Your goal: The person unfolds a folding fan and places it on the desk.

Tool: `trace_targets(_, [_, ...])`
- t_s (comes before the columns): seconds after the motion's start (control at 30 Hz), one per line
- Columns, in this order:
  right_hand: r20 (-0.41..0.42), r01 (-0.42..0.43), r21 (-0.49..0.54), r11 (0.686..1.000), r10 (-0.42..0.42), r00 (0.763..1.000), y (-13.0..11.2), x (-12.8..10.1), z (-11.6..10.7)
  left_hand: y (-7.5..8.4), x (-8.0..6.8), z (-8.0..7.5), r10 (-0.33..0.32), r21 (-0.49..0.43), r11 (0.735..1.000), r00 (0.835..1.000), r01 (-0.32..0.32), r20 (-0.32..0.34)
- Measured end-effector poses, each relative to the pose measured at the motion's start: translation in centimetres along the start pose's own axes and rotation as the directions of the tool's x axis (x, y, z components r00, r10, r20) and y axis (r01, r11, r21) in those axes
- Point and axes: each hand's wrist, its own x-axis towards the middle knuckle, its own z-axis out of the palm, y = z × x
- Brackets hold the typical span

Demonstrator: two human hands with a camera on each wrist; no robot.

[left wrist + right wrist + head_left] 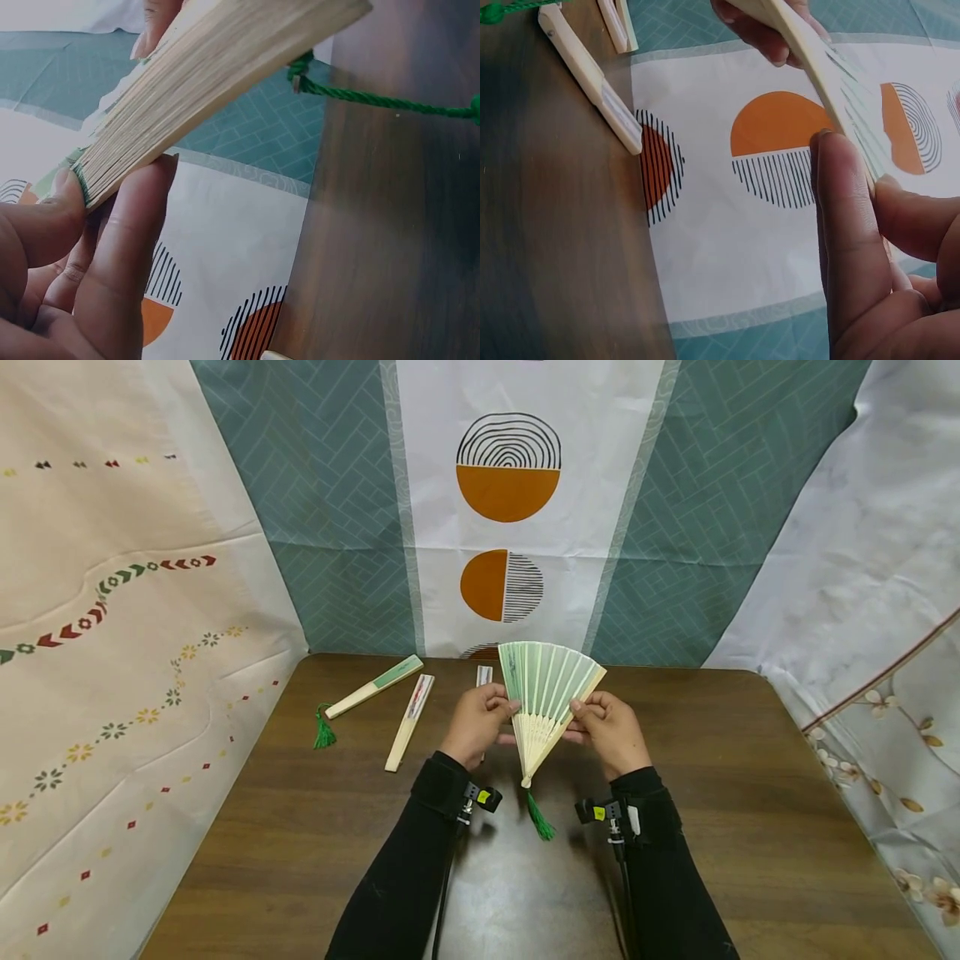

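A light green folding fan (pixel 536 693), partly spread, is held up over the table between both hands. My left hand (pixel 480 722) pinches its left edge between thumb and fingers. The right edge is pinched by my right hand (pixel 611 731) in the same way. Pale wooden ribs (pixel 180 97) run close together down to the pivot in the left wrist view. From that pivot hangs a green tassel (pixel 540 817). In the right wrist view the outer rib (pixel 810 60) slants between thumb and fingers.
Left of the hands lie a folded green fan (pixel 375 687) with a green tassel (pixel 324 733) and a folded fan (pixel 409 723) with a white leaf. Another folded fan (pixel 484 675) is partly hidden behind the left hand. Patterned cloths hang behind the brown table (pixel 750 827).
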Motion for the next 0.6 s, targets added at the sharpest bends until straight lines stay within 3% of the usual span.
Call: trace_targets(0.6, [-0.046, -0.004, 0.022, 1.0, 0.005, 0.999, -0.41, -0.14, -0.57, 0.16, 0.03, -0.78, -0.003, -0.099, 0.995, 0.999, -0.002, -0.044])
